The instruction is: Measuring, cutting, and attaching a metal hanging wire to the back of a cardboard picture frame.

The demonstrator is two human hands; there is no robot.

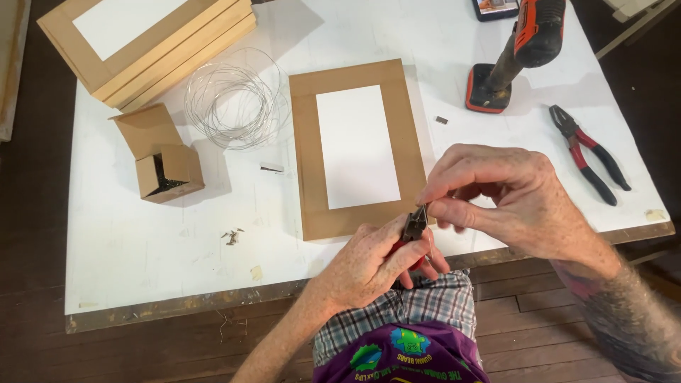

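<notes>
My left hand [372, 266] grips small red-handled pliers [414, 225] at the table's front edge, jaws pointing up. My right hand [507, 198] pinches a tiny piece at the plier jaws; the piece itself is too small to make out. Just beyond both hands lies a brown cardboard frame [305, 142] with a white rectangular opening, flat on the white table [142, 241].
A coil of thin wire [234, 99] lies at the back left, near a stack of brown frames [142, 42] and an open small cardboard box [167, 167]. A cordless drill [521, 50] stands at the back right. Larger red-handled pliers [589, 152] lie at right. Small screws [232, 235] are scattered near the front.
</notes>
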